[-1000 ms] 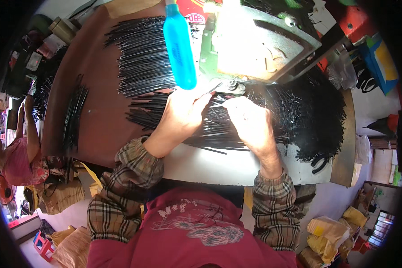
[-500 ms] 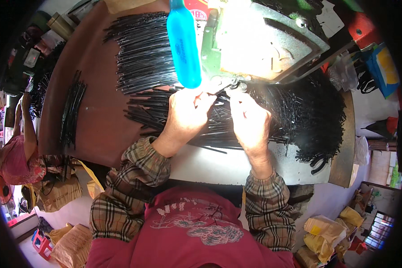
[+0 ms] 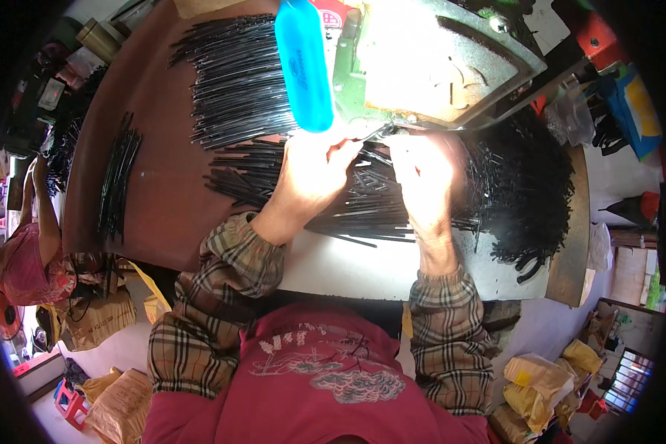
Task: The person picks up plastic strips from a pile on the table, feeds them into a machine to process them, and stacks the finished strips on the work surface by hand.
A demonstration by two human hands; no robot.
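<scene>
My left hand (image 3: 312, 169) is closed in a pinch on one end of a thin black strip (image 3: 370, 134). Just across from it, my right hand (image 3: 426, 176) has its fingers pressed together at the strip's other side; glare washes out its fingertips, and what they hold cannot be made out. Both hands are at the lower edge of a green metal machine (image 3: 344, 66), brightly lit from above. Under and between them lie loose black strips (image 3: 377, 189). Close above my left hand is a bright blue, rounded oblong piece (image 3: 307, 74).
A neat row of black strips (image 3: 237, 81) lies on the brown tabletop (image 3: 163, 200), with a smaller bundle (image 3: 118, 177) at its left. A dense heap of black strips (image 3: 525, 192) spreads at the right. Another person's arm (image 3: 46, 200) shows at far left.
My right hand has shifted slightly right and up, into brighter glare. My left hand has moved a little upward with its pinch kept closed.
</scene>
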